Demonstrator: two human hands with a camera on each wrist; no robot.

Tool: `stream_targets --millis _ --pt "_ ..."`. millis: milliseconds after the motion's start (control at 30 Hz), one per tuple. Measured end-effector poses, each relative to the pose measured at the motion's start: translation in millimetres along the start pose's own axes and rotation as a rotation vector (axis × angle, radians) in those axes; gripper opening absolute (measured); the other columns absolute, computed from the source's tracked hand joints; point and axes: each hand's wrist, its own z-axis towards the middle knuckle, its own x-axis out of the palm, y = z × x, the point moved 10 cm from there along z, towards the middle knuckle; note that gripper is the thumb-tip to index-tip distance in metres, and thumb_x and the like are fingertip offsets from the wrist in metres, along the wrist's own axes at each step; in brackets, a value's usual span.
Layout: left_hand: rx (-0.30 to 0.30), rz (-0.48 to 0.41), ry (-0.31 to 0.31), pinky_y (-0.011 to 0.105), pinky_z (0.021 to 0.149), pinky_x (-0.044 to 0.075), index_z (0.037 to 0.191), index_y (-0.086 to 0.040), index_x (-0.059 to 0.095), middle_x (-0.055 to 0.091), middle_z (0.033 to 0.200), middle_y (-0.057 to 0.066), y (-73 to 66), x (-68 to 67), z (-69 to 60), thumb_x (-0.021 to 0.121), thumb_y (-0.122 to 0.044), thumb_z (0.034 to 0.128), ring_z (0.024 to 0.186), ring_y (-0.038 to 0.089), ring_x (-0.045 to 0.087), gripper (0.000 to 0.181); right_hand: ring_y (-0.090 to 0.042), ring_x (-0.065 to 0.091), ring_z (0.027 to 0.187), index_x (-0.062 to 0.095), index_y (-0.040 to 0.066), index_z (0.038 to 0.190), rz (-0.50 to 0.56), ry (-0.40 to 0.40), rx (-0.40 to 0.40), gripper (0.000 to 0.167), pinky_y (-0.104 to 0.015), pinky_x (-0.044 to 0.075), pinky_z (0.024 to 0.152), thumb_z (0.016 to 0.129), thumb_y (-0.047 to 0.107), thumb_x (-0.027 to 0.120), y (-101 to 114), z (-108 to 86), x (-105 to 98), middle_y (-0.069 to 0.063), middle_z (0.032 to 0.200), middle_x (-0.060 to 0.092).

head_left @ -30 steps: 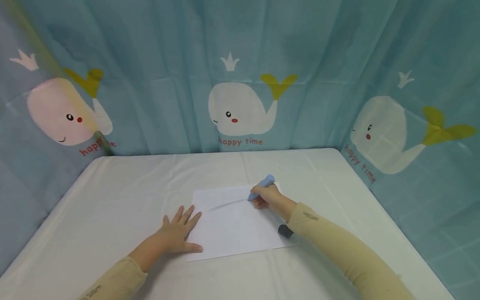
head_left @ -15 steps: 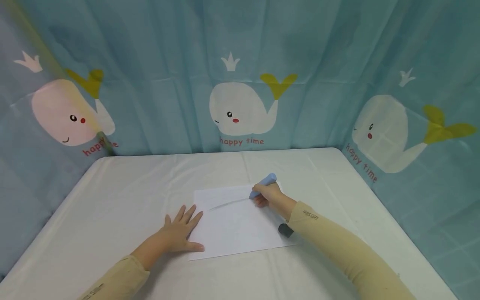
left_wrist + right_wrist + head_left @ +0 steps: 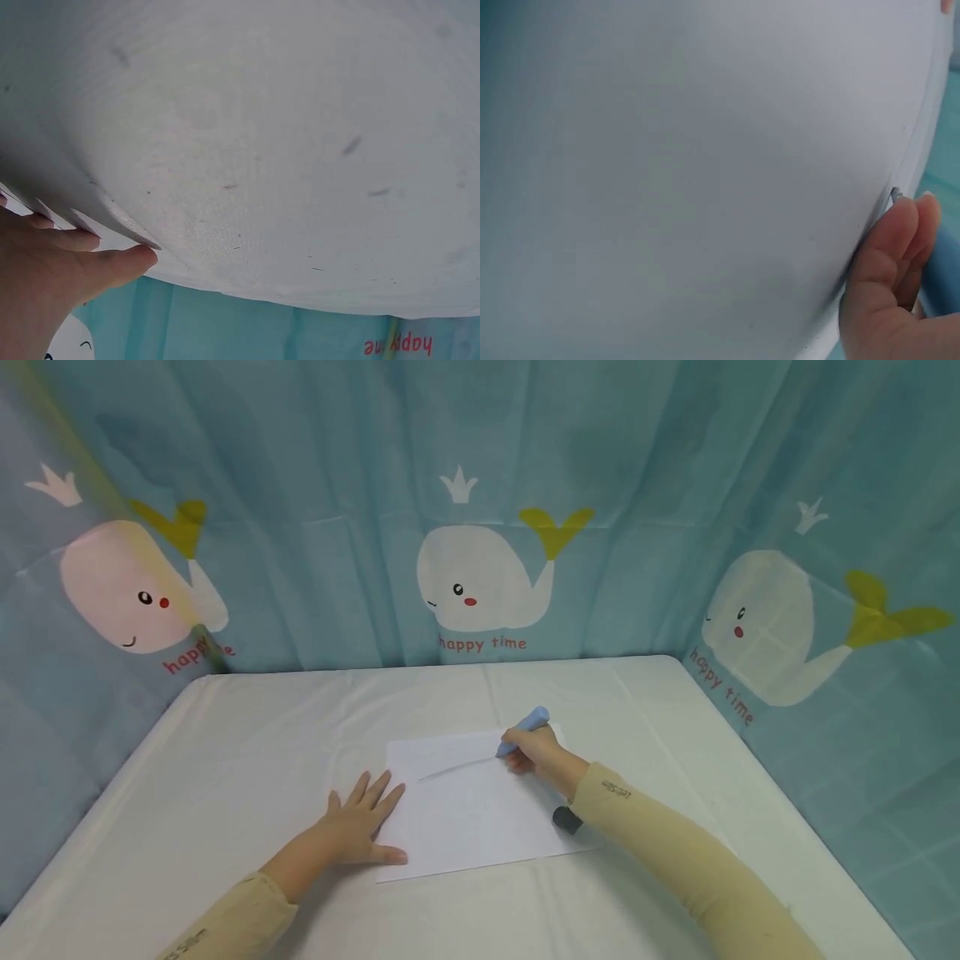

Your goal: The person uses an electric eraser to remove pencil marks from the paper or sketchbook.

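Observation:
A white sheet of paper (image 3: 465, 827) lies on the table, with a thin grey line (image 3: 457, 768) across its upper part. My right hand (image 3: 536, 752) pinches a light blue marker (image 3: 534, 720), its tip at the right end of that line. In the right wrist view the fingers of my right hand (image 3: 892, 277) close round the blue marker (image 3: 941, 270). My left hand (image 3: 352, 828) rests spread over the paper's left edge, thumb near the lower left corner. The left wrist view shows this left hand (image 3: 52, 270) with its fingers extended. A dark cap-like object (image 3: 566, 819) sits by my right sleeve, partly hidden.
A white cloth covers the table (image 3: 247, 735). Blue-green curtains (image 3: 337, 527) printed with whales hang behind the table and along both sides.
The marker tip has shifted very slightly to and fro at the line's right end. The left hand keeps its place on the paper, and the view has moved a little.

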Motion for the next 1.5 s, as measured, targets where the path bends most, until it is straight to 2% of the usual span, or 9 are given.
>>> stream_targets --millis 200,600,800,1167,1367,1500 --pt "0.014 0.001 -0.013 0.082 0.095 0.009 0.150 -0.002 0.032 0.017 0.156 0.027 -0.5 -1.1 -1.3 0.069 -0.066 0.0746 0.140 0.054 0.009 0.106 -0.011 0.057 0.046 0.058 -0.008 0.104 -0.015 0.041 -0.005 0.023 -0.022 0.051 0.049 0.087 0.008 0.061 0.4 -0.1 4.6 -0.007 0.060 0.060" --pt "0.011 -0.005 -0.008 0.082 0.095 0.007 0.150 -0.002 0.031 0.016 0.156 0.028 -2.2 -1.1 -1.4 0.069 -0.067 0.0744 0.140 0.055 0.008 0.107 -0.011 0.056 0.045 0.060 -0.008 0.101 0.032 -0.006 0.011 0.022 -0.021 0.049 0.047 0.085 0.007 0.063 -2.3 2.0 -1.4 -0.008 0.059 0.059" --pt "0.005 0.009 -0.008 0.081 0.096 0.009 0.150 -0.002 0.032 0.016 0.157 0.027 -2.0 -2.1 -3.1 0.069 -0.067 0.0745 0.140 0.054 0.009 0.106 -0.011 0.056 0.046 0.061 -0.007 0.101 -0.015 0.035 0.001 0.022 -0.022 0.050 0.049 0.086 0.009 0.063 -1.7 3.5 5.1 -0.008 0.061 0.060" --pt "0.007 0.012 -0.001 0.082 0.094 0.009 0.150 -0.002 0.031 0.015 0.157 0.027 -0.3 -0.2 -4.3 0.068 -0.068 0.0750 0.140 0.055 0.008 0.107 -0.012 0.057 0.046 0.060 -0.008 0.103 0.011 0.006 0.006 0.024 -0.022 0.051 0.048 0.085 0.008 0.063 -1.7 3.0 4.5 -0.008 0.061 0.060" --pt "0.006 0.014 -0.009 0.082 0.095 0.009 0.150 -0.002 0.031 0.015 0.157 0.027 -0.1 -1.3 -3.3 0.067 -0.068 0.0751 0.140 0.054 0.008 0.106 -0.010 0.057 0.046 0.061 -0.007 0.102 -0.004 0.038 0.000 0.023 -0.022 0.051 0.049 0.086 0.008 0.063 0.7 2.7 9.2 -0.007 0.060 0.061" --pt "0.005 0.008 -0.008 0.081 0.095 0.008 0.150 -0.002 0.031 0.015 0.157 0.027 -0.6 -1.7 -2.1 0.068 -0.068 0.0746 0.141 0.054 0.007 0.107 -0.011 0.056 0.045 0.060 -0.008 0.102 0.009 0.022 -0.002 0.023 -0.022 0.050 0.047 0.085 0.008 0.063 1.4 4.1 7.5 -0.008 0.060 0.060"
